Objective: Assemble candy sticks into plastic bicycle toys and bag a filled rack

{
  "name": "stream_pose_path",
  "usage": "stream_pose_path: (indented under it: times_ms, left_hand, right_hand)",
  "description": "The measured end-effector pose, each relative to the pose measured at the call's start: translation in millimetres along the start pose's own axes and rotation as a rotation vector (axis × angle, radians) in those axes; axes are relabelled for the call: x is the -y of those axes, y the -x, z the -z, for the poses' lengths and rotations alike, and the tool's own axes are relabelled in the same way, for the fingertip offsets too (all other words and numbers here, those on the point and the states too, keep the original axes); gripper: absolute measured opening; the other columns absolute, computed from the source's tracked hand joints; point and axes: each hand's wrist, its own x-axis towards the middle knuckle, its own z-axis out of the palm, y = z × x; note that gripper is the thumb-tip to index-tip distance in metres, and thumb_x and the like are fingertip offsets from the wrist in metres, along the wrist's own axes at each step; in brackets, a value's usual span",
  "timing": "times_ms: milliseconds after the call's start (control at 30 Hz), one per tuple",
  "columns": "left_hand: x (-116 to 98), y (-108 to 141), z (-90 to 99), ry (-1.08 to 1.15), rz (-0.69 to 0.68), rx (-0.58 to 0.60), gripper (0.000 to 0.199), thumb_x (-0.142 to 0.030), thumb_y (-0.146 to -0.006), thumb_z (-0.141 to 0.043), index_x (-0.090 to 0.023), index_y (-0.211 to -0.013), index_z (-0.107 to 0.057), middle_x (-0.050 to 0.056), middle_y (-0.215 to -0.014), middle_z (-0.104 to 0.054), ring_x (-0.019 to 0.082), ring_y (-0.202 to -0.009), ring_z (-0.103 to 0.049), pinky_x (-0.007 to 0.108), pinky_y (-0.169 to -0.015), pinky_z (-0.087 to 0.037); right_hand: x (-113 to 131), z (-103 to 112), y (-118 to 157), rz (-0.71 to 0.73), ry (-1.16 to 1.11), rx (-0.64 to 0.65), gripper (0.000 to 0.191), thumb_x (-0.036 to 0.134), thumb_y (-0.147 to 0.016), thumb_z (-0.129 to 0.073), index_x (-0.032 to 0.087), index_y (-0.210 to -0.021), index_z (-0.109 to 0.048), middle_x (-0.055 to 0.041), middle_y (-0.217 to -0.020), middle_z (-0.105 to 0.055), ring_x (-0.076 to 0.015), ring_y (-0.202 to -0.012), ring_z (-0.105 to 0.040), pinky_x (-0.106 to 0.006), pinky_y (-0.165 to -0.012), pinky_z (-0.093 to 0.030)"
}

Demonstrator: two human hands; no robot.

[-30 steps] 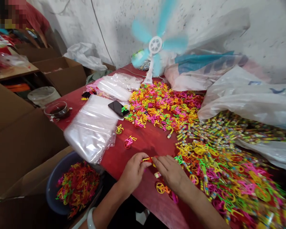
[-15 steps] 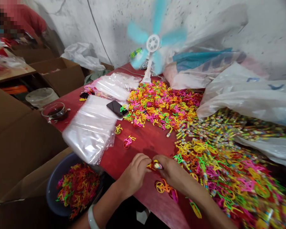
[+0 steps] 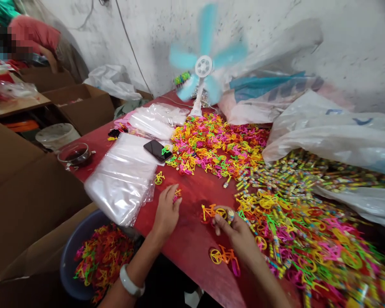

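Observation:
My right hand pinches an orange toy bicycle with a yellow wheel, and a small patterned tube sticks up by its fingers. My left hand reaches over the red table, fingers bent over a pink and yellow toy bicycle that they partly cover; whether they grip it is unclear. Near my right wrist lies another orange bicycle with a yellow and a purple wheel. A yellow bicycle rests beyond my left hand.
Heaps of toy bicycles and patterned tubes spread rightward. Clear bags, a phone, a glass cup and a spinning fan stand around. A blue basin holds bicycles below left. A person bends over boxes.
My hands have moved apart. The left went forward and left to the pink and yellow bicycle; the right still holds the orange one, now in plainer view.

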Motion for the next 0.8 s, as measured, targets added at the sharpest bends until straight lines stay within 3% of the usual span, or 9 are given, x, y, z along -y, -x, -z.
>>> stream_pose_path:
  times_ms: [100, 167, 267, 333, 433, 533, 667, 800]
  left_hand:
    - [-14, 4, 3.3, -0.128, -0.164, 0.018, 0.034, -0.021, -0.087, -0.051, -0.02, -0.12, -0.06, 0.012, -0.135, -0.053, 0.027, -0.13, -0.043, 0.05, -0.109, -0.033]
    - [-29, 14, 3.8, -0.051, -0.172, 0.174, 0.031, -0.027, -0.088, -0.051, -0.022, -0.117, -0.062, 0.011, -0.126, -0.06, 0.025, -0.12, -0.052, 0.045, -0.104, -0.04]
    - [-47, 30, 1.2, 0.137, -0.012, 0.445, 0.023, -0.029, -0.085, -0.053, -0.021, -0.103, -0.067, 0.007, -0.102, -0.069, 0.021, -0.097, -0.062, 0.035, -0.087, -0.049]
    - [-51, 37, -2.1, 0.267, 0.162, 0.515, 0.018, -0.028, -0.082, -0.054, -0.019, -0.093, -0.066, 0.005, -0.089, -0.07, 0.019, -0.083, -0.063, 0.031, -0.076, -0.049]
    - [-48, 44, -6.2, 0.43, 0.377, 0.467, 0.016, -0.032, -0.077, -0.059, -0.017, -0.079, -0.062, 0.002, -0.076, -0.066, 0.016, -0.071, -0.059, 0.027, -0.068, -0.045]
    - [-44, 48, -7.7, 0.503, 0.494, 0.393, 0.02, -0.036, -0.074, -0.061, -0.017, -0.075, -0.061, -0.001, -0.07, -0.061, 0.014, -0.067, -0.054, 0.025, -0.066, -0.041]
    - [-45, 51, -9.3, 0.525, 0.508, 0.363, 0.021, -0.038, -0.073, -0.062, -0.017, -0.076, -0.06, -0.001, -0.072, -0.06, 0.015, -0.07, -0.054, 0.025, -0.069, -0.041]
    - [-46, 55, -14.3, 0.45, 0.451, 0.347, 0.019, -0.037, -0.077, -0.057, -0.017, -0.078, -0.06, 0.001, -0.076, -0.061, 0.016, -0.074, -0.055, 0.027, -0.071, -0.042]
  right_hand:
    - [0, -5, 4, -0.047, -0.207, -0.045, 0.041, 0.056, -0.079, -0.064, 0.019, -0.095, -0.058, 0.0007, -0.063, -0.061, -0.0153, -0.062, -0.056, -0.029, -0.068, -0.044]
    - [3, -6, 6, -0.074, -0.234, 0.05, 0.043, 0.056, -0.076, -0.066, 0.018, -0.096, -0.058, 0.0015, -0.067, -0.06, -0.0122, -0.056, -0.052, -0.027, -0.062, -0.043]
    - [7, -6, 7, -0.09, -0.199, 0.208, 0.044, 0.057, -0.074, -0.068, 0.019, -0.093, -0.059, 0.0032, -0.067, -0.056, -0.0094, -0.051, -0.046, -0.024, -0.052, -0.039]
    - [7, -6, 8, -0.098, -0.201, 0.219, 0.045, 0.058, -0.074, -0.067, 0.019, -0.095, -0.057, 0.0039, -0.067, -0.055, -0.009, -0.05, -0.045, -0.023, -0.05, -0.037]
    - [-2, -6, 12, -0.099, -0.183, 0.117, 0.049, 0.056, -0.073, -0.069, 0.021, -0.103, -0.053, 0.0062, -0.067, -0.051, -0.0088, -0.049, -0.044, -0.023, -0.048, -0.036]
    - [-14, -7, 24, -0.052, -0.041, 0.038, 0.037, 0.053, -0.08, -0.061, 0.021, -0.098, -0.054, 0.0034, -0.07, -0.054, -0.0122, -0.058, -0.051, -0.024, -0.053, -0.041]
    - [-20, -10, 39, 0.044, 0.213, 0.046, 0.023, 0.041, -0.09, -0.049, 0.022, -0.095, -0.061, -0.0039, -0.089, -0.065, -0.0183, -0.082, -0.061, -0.029, -0.074, -0.047]
    - [-16, -16, 43, 0.126, 0.328, -0.073, 0.019, 0.037, -0.089, -0.051, 0.022, -0.09, -0.062, -0.0048, -0.084, -0.067, -0.0195, -0.078, -0.063, -0.03, -0.071, -0.047]
